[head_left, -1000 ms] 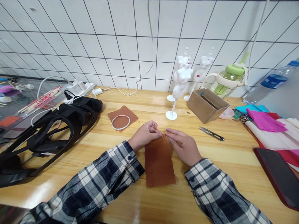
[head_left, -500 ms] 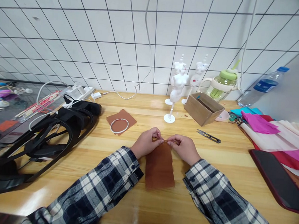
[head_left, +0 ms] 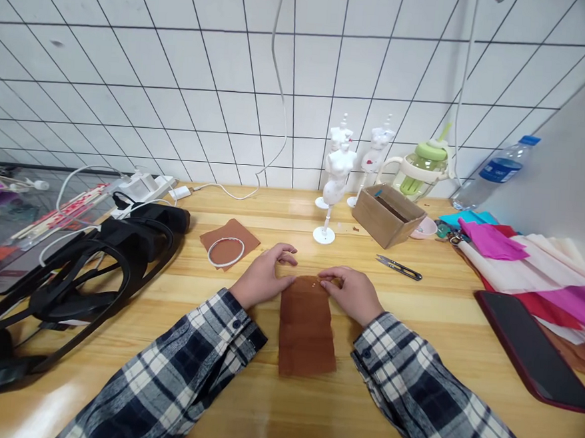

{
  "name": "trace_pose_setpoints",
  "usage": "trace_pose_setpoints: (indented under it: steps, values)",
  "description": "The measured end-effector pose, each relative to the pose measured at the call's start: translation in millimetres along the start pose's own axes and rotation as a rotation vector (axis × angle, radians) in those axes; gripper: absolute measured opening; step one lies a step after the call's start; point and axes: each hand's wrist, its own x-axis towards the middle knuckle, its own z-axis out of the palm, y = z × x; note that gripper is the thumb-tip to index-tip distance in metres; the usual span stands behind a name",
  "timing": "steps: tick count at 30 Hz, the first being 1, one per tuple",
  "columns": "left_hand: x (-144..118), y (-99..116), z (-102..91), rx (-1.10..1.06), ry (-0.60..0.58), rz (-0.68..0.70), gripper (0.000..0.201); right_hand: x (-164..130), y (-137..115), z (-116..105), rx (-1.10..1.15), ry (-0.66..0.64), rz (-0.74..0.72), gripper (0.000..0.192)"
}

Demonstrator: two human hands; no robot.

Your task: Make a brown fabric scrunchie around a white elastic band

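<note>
A black headset (head_left: 68, 277) with looping straps lies at the far left of the wooden table (head_left: 460, 404), with white cables (head_left: 89, 181) behind it. Just right of it, a small brown fabric square (head_left: 229, 241) carries a white ring (head_left: 225, 252). The left hand (head_left: 262, 280) rests on the table, fingers loosely spread and flat, its thumb side touching the upper left corner of a brown fabric strip (head_left: 307, 325); it grips nothing. The strip lies flat on the table between the two plaid sleeves, long side running toward the person. The right hand (head_left: 351, 292) presses on the strip's upper right corner with curled fingers, thumb on the cloth; whether it pinches anything cannot be told. Behind the hands stand two white miniature dress forms (head_left: 336, 175), then a cardboard box (head_left: 387, 215). Thread snips (head_left: 399, 268) lie right of the hands. Folded coloured fabrics (head_left: 529, 265) and a dark tablet (head_left: 534, 349) sit at the far right.
</note>
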Motion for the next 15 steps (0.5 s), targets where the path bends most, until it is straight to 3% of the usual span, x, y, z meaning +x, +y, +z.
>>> trace_pose_setpoints:
  steps: [3,15]
  values:
    - [-0.1,-8.0,3.4,0.071,-0.032,-0.024,0.055,0.4,-0.4,1.1,-0.027,0.003,0.016,0.025]
    - [0.6,-12.2,13.9,0.219,-0.029,0.038,0.041,3.6,2.3,-4.2,-0.03,-0.019,-0.033,0.016]
